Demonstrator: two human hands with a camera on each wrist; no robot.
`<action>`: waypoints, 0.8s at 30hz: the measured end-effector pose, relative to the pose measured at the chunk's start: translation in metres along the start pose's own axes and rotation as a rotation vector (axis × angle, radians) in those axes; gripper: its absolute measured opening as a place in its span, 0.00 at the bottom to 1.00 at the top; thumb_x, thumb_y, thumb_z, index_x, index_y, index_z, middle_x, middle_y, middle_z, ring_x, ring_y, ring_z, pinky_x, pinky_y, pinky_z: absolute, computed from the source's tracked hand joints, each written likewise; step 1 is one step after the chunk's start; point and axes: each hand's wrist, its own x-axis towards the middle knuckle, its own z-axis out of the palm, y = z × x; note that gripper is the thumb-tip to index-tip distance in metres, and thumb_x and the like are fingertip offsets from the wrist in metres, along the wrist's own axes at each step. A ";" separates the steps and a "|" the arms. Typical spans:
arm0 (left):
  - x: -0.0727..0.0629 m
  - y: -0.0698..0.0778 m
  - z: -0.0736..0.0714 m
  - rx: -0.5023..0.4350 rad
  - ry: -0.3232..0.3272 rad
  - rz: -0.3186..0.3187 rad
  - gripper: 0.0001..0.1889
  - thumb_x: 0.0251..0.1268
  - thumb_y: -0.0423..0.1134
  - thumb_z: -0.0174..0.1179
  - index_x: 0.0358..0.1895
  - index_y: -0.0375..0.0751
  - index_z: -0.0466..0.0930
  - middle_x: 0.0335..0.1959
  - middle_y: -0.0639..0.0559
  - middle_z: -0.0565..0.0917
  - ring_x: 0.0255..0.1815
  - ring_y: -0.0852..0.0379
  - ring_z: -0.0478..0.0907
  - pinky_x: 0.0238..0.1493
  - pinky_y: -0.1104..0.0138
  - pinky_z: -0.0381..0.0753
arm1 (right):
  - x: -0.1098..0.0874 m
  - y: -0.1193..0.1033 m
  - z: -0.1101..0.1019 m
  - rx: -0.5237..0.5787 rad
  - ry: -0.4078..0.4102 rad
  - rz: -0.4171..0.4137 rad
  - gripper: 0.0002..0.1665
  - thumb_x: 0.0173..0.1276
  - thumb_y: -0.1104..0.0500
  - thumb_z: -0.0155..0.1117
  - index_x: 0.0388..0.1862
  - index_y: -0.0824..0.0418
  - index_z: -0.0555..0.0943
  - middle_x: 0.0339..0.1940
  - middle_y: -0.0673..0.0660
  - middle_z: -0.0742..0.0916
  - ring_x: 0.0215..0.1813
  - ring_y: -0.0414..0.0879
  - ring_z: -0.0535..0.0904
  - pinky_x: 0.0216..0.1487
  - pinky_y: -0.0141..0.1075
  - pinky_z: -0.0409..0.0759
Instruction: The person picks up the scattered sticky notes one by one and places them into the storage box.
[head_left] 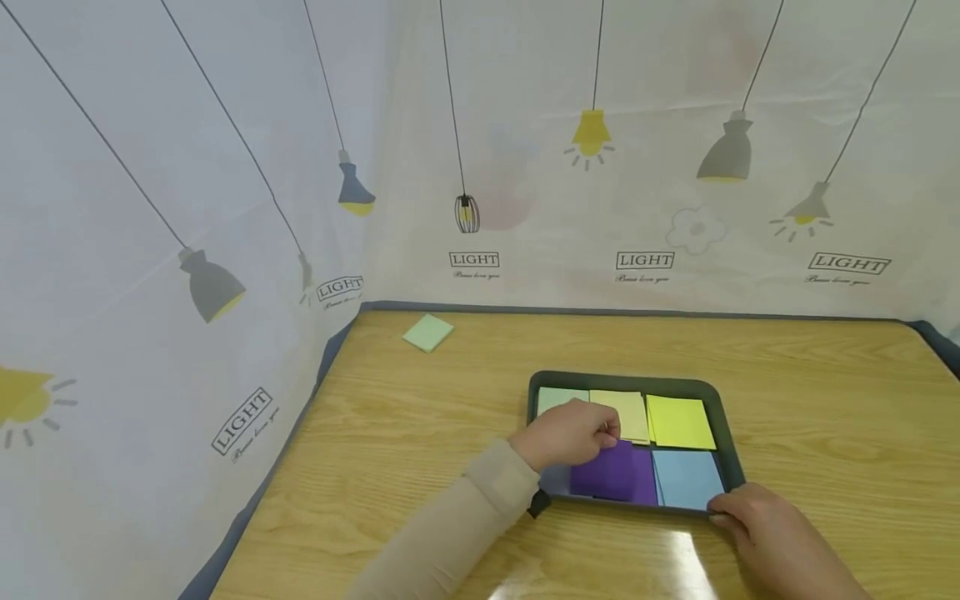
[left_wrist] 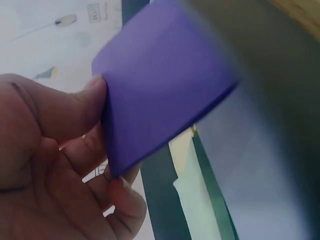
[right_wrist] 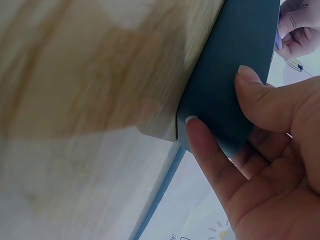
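Note:
My left hand [head_left: 570, 432] pinches a purple sticky note pad [head_left: 602, 473] by one edge, over the front of a dark tray [head_left: 726, 425]. In the left wrist view, thumb and fingers hold the purple pad [left_wrist: 165, 80] at a slant. Another purple sheet [head_left: 645, 479] lies partly under it. At the tray's near right corner my right hand [head_left: 768, 529] grips the wall, and in the right wrist view the thumb lies on the tray's outer side [right_wrist: 220, 85]. Nearest that hand is a blue pad [head_left: 688, 482] inside the tray.
The tray's back row has a mint pad [head_left: 558, 397], partly behind the left hand, a cream pad [head_left: 632, 417] and a yellow pad [head_left: 682, 423]. A pale green pad [head_left: 428, 332] lies at the table's far left. Printed cloth walls [head_left: 540, 208] border the wooden table [head_left: 360, 467].

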 end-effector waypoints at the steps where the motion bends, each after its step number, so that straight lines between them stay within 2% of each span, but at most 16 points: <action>1: 0.000 0.002 0.001 0.021 0.002 -0.007 0.04 0.78 0.40 0.55 0.41 0.52 0.79 0.31 0.64 0.79 0.26 0.65 0.70 0.29 0.73 0.70 | 0.000 0.000 0.000 -0.001 0.005 -0.001 0.05 0.62 0.62 0.73 0.34 0.52 0.87 0.31 0.41 0.84 0.34 0.34 0.75 0.38 0.37 0.81; 9: 0.005 0.011 0.007 0.097 0.021 -0.033 0.04 0.77 0.41 0.56 0.44 0.54 0.80 0.32 0.66 0.80 0.28 0.66 0.72 0.29 0.73 0.72 | -0.001 -0.002 0.001 -0.023 0.083 -0.045 0.08 0.60 0.63 0.75 0.32 0.51 0.86 0.29 0.40 0.83 0.33 0.33 0.75 0.37 0.35 0.80; 18: 0.015 0.005 0.020 0.142 0.048 -0.012 0.07 0.77 0.44 0.57 0.49 0.55 0.83 0.40 0.66 0.84 0.34 0.69 0.75 0.36 0.75 0.75 | -0.001 0.000 0.003 -0.027 0.109 -0.061 0.08 0.58 0.63 0.76 0.31 0.51 0.86 0.29 0.39 0.83 0.33 0.33 0.74 0.36 0.35 0.79; 22: 0.017 0.003 0.023 0.149 0.064 0.002 0.09 0.76 0.45 0.58 0.51 0.55 0.84 0.43 0.65 0.86 0.36 0.70 0.77 0.39 0.76 0.76 | -0.002 0.001 0.004 -0.038 0.134 -0.083 0.09 0.57 0.63 0.77 0.30 0.51 0.86 0.28 0.39 0.83 0.32 0.32 0.75 0.36 0.35 0.79; 24: 0.016 0.002 0.024 0.154 0.067 0.003 0.09 0.75 0.45 0.59 0.52 0.55 0.85 0.44 0.65 0.86 0.36 0.70 0.78 0.39 0.76 0.77 | -0.002 0.001 0.004 -0.037 0.120 -0.077 0.08 0.57 0.63 0.76 0.31 0.52 0.86 0.28 0.39 0.83 0.33 0.33 0.75 0.36 0.35 0.80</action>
